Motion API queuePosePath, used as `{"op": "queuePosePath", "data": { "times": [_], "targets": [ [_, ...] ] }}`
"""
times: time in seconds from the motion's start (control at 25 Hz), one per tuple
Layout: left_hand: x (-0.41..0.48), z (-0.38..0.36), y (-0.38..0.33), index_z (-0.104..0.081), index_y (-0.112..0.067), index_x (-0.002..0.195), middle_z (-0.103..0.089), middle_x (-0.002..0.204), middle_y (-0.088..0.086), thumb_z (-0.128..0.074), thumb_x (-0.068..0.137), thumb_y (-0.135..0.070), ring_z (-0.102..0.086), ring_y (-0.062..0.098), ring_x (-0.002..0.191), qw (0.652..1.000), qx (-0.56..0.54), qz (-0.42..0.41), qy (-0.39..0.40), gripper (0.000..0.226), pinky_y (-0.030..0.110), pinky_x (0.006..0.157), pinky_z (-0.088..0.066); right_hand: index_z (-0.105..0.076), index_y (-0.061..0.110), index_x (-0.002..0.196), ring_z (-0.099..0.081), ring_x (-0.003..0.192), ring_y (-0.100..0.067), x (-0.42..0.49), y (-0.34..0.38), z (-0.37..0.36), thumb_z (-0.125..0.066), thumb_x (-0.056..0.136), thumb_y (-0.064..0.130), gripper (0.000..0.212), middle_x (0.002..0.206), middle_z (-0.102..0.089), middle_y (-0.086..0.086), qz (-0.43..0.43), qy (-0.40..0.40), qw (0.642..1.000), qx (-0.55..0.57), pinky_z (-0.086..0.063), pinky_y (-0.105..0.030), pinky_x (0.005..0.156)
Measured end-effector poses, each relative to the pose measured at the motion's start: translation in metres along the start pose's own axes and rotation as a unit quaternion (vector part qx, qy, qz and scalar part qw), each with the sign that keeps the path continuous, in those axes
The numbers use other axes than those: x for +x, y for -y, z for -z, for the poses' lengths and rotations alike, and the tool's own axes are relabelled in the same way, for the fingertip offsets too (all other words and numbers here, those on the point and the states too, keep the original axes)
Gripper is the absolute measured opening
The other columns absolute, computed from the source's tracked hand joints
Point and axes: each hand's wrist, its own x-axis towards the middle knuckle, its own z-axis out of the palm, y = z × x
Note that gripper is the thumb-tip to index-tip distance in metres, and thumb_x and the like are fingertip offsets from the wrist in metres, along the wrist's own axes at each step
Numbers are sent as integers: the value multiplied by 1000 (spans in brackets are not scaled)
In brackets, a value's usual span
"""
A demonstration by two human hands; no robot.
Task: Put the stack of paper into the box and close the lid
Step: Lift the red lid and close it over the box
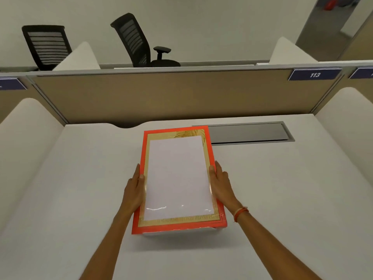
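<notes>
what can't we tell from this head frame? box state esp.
- Red and gold flat box: its glossy window lid shows white paper; stack thickness is hidden beneath it.
- Lid seating: the white edge under the near end is too indistinct to judge.
- Left hand and right hand: fingers hidden behind the box sides.
- Blue sign at right: number cut off by the frame.

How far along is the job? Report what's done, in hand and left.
Done: the paper shows through the glossy window of the orange lid, so it looks boxed. In hand: the left hand and right hand grip the lid's long sides. Left: the white box base peeks out under the near edge, so the lid probably needs pressing home.
</notes>
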Motion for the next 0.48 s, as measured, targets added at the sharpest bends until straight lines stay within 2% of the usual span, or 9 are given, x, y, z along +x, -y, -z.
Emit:
{"op": "queuePosePath", "data": {
  "times": [0.12, 0.48],
  "targets": [
    [1, -7, 2, -12, -39, 153, -51, 140, 9, -26, 97, -58, -56, 29, 119, 1000, 21, -4, -5, 61, 51, 99, -48, -18, 32, 150, -52, 112, -26, 5, -15, -4, -19, 95, 61, 62, 129, -48, -10, -4, -5, 1000, -3, -47, -47, 100],
    [1, -18, 7, -5, -38, 154, -48, 140, 12, -24, 97, -55, -53, 32, 123, 997, 72, -12, -24, 62, 51, 99, -46, -21, 30, 150, -51, 118, -25, 17, -32, -14, -22, 98, 55, 58, 134, -48, -9, 9, -16, 1000, -13, -45, -46, 101]
  ]
}}
